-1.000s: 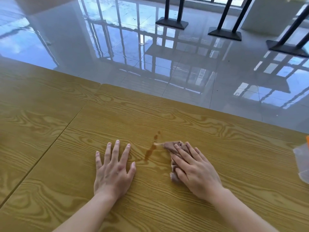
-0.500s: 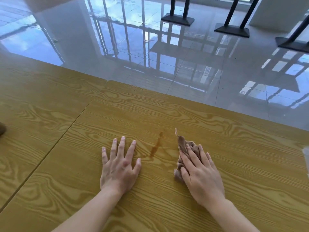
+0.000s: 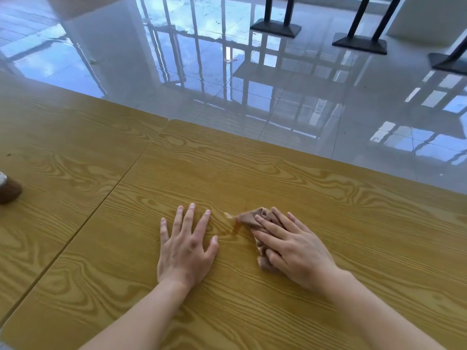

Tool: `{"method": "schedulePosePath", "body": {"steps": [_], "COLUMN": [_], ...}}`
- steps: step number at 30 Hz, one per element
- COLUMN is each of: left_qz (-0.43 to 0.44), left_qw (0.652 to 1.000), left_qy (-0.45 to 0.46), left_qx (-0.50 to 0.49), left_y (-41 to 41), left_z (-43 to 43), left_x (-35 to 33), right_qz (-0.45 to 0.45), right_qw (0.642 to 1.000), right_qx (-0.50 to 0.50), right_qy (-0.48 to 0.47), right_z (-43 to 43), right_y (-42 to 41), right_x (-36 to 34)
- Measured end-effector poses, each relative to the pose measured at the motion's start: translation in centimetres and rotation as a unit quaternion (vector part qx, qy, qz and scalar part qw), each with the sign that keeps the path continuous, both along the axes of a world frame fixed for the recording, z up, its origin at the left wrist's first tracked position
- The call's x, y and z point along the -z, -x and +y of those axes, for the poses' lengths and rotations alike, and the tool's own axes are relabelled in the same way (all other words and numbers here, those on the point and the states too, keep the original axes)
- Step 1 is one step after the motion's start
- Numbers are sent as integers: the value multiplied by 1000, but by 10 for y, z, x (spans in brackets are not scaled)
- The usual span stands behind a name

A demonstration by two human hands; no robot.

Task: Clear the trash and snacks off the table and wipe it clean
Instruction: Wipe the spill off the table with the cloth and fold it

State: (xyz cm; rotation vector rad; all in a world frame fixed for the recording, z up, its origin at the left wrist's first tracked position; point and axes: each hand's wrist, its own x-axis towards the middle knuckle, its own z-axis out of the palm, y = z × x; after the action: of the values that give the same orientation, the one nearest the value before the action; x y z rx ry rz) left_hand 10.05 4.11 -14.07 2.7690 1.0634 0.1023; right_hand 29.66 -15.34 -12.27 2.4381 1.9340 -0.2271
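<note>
My right hand (image 3: 290, 246) presses a crumpled brown-stained tissue (image 3: 249, 218) flat onto the wood-grain table (image 3: 353, 236). The tissue's tip lies on a short brown liquid streak (image 3: 236, 227) just left of the hand. My left hand (image 3: 185, 245) rests flat on the table beside the streak, fingers spread, holding nothing. Most of the tissue is hidden under my right fingers.
A dark brown object (image 3: 8, 189) is cut off by the left edge, standing on a second adjoining table (image 3: 63, 152). A seam (image 3: 121, 178) runs between both tables. Beyond the far edge lies glossy tiled floor with black table bases (image 3: 275, 27).
My right hand has swept the tissue left over the brown streak, which is now shorter. The left hand has stayed flat in place. The view has shifted left.
</note>
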Motion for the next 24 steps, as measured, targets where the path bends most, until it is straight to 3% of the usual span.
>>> {"method": "schedulePosePath", "body": {"steps": [2, 7, 10, 15, 17, 21, 24], "left_qz": [-3, -1, 1, -8, -4, -6, -10], "left_qw": [1000, 1000, 1000, 1000, 1000, 1000, 1000], "left_qy": [1, -2, 3, 2, -1, -5, 5], "left_qx": [1, 0, -1, -2, -1, -4, -1], "left_y": [0, 1, 1, 0, 1, 0, 0], "left_z": [0, 0, 0, 0, -1, 0, 1], "left_x": [1, 2, 1, 1, 2, 1, 0], "right_qz": [-7, 28, 37, 7, 0, 31, 41], "right_qw": [1000, 966, 977, 996, 993, 955, 969], "right_qx": [21, 258, 211, 79, 117, 294, 240], "right_qy": [3, -15, -12, -32, -26, -21, -25], "right_z": [-28, 38, 67, 1, -10, 42, 62], "right_y": [-3, -4, 14, 46, 37, 21, 35], "right_x": [2, -3, -4, 4, 6, -2, -2]}}
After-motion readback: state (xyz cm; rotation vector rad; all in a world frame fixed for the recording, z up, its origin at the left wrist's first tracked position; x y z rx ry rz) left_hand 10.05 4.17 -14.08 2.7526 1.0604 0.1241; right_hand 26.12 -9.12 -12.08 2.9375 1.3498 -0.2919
